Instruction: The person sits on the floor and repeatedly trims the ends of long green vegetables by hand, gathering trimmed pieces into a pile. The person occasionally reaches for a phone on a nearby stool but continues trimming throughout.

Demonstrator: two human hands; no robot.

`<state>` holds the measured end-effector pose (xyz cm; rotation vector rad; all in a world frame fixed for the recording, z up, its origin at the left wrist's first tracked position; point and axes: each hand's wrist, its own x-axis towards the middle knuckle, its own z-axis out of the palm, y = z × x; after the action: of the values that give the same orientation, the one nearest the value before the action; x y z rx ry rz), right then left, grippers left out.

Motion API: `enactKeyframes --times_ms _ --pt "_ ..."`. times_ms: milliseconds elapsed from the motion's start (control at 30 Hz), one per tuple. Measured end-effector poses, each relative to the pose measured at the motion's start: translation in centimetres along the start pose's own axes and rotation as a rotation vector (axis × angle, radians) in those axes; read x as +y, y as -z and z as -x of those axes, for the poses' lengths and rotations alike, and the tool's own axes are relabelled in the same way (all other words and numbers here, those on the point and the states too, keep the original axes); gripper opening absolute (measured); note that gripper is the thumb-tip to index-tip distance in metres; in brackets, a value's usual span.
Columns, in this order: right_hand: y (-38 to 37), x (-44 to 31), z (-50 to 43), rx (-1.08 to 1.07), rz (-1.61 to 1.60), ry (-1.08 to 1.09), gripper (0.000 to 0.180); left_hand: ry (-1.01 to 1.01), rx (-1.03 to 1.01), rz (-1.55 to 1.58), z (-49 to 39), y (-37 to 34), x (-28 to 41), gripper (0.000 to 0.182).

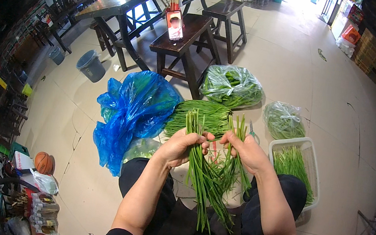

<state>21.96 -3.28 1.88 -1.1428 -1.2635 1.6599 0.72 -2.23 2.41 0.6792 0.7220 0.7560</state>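
Note:
My left hand (181, 147) is closed around a bunch of long green stalks (201, 185), which look like garlic scapes, their cut ends up and the rest hanging over my apron. Close to its right, my right hand (243, 149) grips a smaller bunch of stalks (241, 129). A large pile of the same stalks (206, 115) lies on the floor just beyond both hands. Loose trimmings (216, 162) are scattered beneath them, partly hidden. Scissors (253, 132) lie beyond my right hand. More stalks (292, 164) fill a white plastic basket (315, 173) by my right knee.
A blue plastic bag (135, 102) lies at the left of the pile. Tied clear bags of green vegetables (232, 87) and of paler greens (284, 121) stand beyond. A wooden stool (185, 37) holds a phone (174, 26). A grey bin (91, 66) and a basketball (43, 162) are further left.

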Motion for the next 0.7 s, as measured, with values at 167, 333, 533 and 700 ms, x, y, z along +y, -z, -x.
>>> enactKeyframes --times_ms 167,333,533,700 --pt "-0.1 1.0 -0.4 0.024 0.037 0.124 0.028 -0.011 -0.026 0.025 0.1 -0.8 -0.4 0.02" --pt "-0.6 0.9 -0.2 0.045 -0.116 0.092 0.021 0.027 -0.073 0.139 -0.6 0.0 -1.2 0.018" --pt "-1.3 -0.6 -0.1 0.117 -0.25 0.027 0.012 0.073 -0.019 0.112 -0.6 -0.9 -1.6 0.02" --pt "-0.4 -0.5 0.2 0.167 -0.309 0.049 0.01 0.077 0.023 0.006 -1.2 0.4 -1.9 0.02"
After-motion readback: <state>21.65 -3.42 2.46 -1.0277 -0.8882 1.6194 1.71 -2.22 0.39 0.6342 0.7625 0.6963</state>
